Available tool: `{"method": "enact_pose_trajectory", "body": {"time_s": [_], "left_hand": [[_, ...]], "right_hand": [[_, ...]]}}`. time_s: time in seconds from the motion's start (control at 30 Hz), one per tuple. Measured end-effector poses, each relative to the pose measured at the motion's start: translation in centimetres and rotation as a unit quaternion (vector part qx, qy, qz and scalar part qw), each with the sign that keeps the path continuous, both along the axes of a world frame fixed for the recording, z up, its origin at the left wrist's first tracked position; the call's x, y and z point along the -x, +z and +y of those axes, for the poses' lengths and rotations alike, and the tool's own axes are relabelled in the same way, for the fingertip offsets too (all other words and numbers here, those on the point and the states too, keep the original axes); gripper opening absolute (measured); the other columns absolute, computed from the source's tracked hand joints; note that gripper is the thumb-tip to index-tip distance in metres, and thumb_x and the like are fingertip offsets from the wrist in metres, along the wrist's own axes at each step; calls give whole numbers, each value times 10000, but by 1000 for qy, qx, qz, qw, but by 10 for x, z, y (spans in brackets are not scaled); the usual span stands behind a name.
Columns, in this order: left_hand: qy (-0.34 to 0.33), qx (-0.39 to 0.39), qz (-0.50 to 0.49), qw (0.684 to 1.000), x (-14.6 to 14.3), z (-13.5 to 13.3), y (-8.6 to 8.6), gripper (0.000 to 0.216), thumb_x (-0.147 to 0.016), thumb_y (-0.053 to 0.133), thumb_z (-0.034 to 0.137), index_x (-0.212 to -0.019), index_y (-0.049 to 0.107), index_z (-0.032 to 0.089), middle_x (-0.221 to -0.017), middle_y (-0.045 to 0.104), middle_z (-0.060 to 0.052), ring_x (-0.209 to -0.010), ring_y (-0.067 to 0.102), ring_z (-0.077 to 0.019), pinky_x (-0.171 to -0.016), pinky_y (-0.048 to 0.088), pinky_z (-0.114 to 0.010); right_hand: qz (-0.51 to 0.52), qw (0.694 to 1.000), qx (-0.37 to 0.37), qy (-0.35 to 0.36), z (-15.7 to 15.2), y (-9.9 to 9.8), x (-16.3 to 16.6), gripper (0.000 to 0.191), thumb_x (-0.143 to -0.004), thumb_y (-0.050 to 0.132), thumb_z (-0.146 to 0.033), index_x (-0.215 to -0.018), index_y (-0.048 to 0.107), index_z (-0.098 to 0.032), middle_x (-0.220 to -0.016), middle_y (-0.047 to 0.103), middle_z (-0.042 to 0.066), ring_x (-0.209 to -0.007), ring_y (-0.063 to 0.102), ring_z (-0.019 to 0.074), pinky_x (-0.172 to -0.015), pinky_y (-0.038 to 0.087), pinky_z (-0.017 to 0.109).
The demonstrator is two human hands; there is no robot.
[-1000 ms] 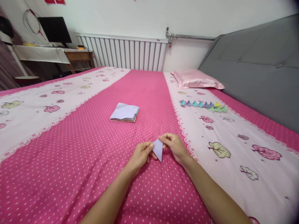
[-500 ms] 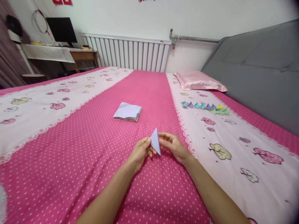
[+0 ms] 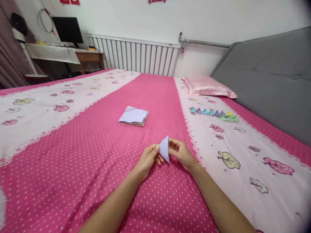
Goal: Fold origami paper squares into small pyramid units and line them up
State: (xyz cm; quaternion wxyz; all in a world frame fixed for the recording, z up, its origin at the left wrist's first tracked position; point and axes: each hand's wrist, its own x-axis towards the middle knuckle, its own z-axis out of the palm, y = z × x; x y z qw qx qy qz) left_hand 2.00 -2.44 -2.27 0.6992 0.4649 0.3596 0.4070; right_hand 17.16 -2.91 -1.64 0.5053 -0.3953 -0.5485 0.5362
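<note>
Head view — folded paper triangle (image 3: 165, 149) pinched between left hand (image 3: 147, 159) and right hand (image 3: 181, 154)

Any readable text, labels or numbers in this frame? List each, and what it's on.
Red script lettering on the wall: cut off by the top edge, unreadable.
Red decal on the wall, upper left: cut off, unreadable.
Folded paper, paper stack: no print visible.

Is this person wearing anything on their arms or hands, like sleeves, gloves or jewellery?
No. The left hand and right hand are bare: no gloves, rings or watch can be seen. The left forearm and right forearm are uncovered down to the picture's lower edge, and no sleeve shows.
</note>
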Motion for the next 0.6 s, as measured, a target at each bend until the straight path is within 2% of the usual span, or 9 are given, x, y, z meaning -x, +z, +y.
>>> {"method": "enact_pose_trajectory", "body": {"time_s": [0.17,0.27,0.33,0.5,0.6], "left_hand": [[-28,-29,29,999,-4,-4,-2,341,-800,508,453,-726,529,121,-533,589,-30,-447,518,-87,-470,384,-193],[-41,-25,19,999,-4,-4,-4,356,-791,513,464,-821,556,113,-559,601,-37,-483,550,-108,-501,410,-215],[-46,-21,14,999,-4,-5,-4,369,-791,510,464,-877,560,108,-567,597,-35,-498,560,-117,-515,420,-227],[-29,-14,9,999,-5,-10,4,413,-778,548,424,-1054,535,117,-649,587,-20,-555,551,-103,-532,413,-211],[-66,-32,-6,997,-8,-12,5,574,-705,664,320,-1210,458,140,-706,586,-7,-594,535,-81,-558,396,-187]], "right_hand": [[-95,994,-44,-27,1,-6,3,363,-702,620,-215,-1065,605,-207,-825,631,26,-730,588,146,-673,476,277],[-144,981,-119,-60,1,-9,4,262,-678,605,-164,-926,672,-215,-910,604,45,-817,585,166,-713,469,284],[-145,975,-152,-77,0,-8,6,201,-655,598,-127,-811,691,-213,-887,599,44,-824,585,172,-709,466,281],[-155,964,-155,-148,-2,-5,7,166,-669,569,-110,-752,672,-211,-764,624,24,-691,577,153,-629,446,270],[-180,951,-156,-197,-3,-3,7,238,-657,529,-79,-773,683,-218,-775,637,22,-696,579,158,-625,440,273]]}}
